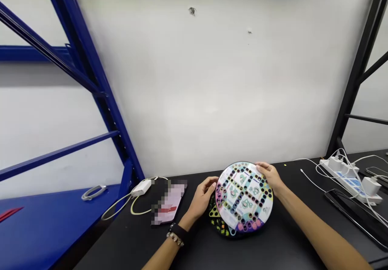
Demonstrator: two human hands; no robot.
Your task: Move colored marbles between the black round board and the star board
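"On the black desk [127, 247], towards the near side, what is to be entered for the round board [245, 197]?"

"It is held up at a tilt, its printed, hole-dotted face turned to view; whether its lower rim is rested on anything cannot be told."

"And the hands?"

"By the left hand [200, 197], curled, the left rim is pinched between thumb and fingers; by the right hand [271, 179], partly closed, the upper right rim is gripped, its thumb being hidden; nothing else is seen to be held."

"How far along is the work judged to be?"

"Partway, it is judged; the round board is secured in both hands but is not laid flat; below it a second board [218, 224], dark and green-patterned, is partly covered; what is left for either cannot be settled; to the right, a power strip [351, 181] is touched by neither hand."
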